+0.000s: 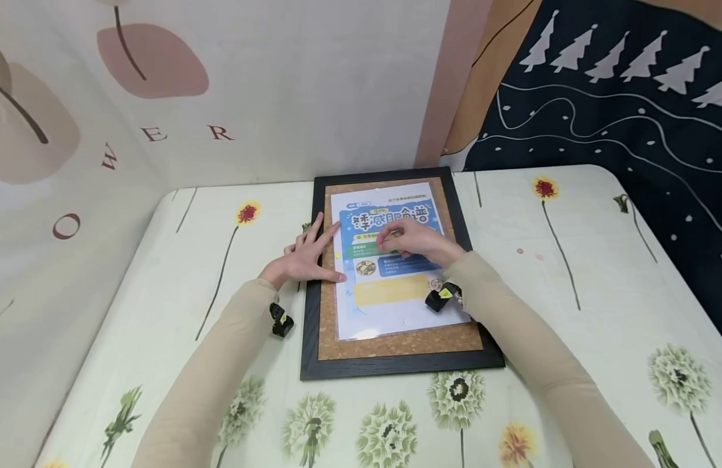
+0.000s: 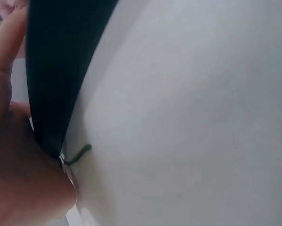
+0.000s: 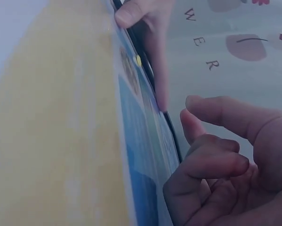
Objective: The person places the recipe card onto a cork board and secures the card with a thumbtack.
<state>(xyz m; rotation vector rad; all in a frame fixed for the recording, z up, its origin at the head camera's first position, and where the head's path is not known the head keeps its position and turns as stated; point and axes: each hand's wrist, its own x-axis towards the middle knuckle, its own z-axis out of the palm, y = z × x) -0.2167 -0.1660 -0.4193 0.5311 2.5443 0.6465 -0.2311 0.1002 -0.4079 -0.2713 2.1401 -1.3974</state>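
A printed poster (image 1: 390, 312) with blue, green and yellow panels lies on a cork board (image 1: 396, 343) in a black frame (image 1: 401, 368). My left hand (image 1: 305, 257) spreads across the frame's left side, and its thumb and fingertips rest on the poster's left edge. Over the middle of the poster is my right hand (image 1: 419, 239), its fingers bent. In the right wrist view, thumb and index fingertip come close together; whether something small sits between them or in the curled fingers is not clear. A small yellow push pin (image 3: 138, 60) sits at the poster's left edge, near the left hand.
The board lies on a table with a flowered white cloth (image 1: 249, 364). A pale printed curtain (image 1: 290, 84) hangs behind it, and a dark cloth with white trees (image 1: 600, 117) hangs at the right. Each wrist carries a small black camera (image 1: 281, 320).
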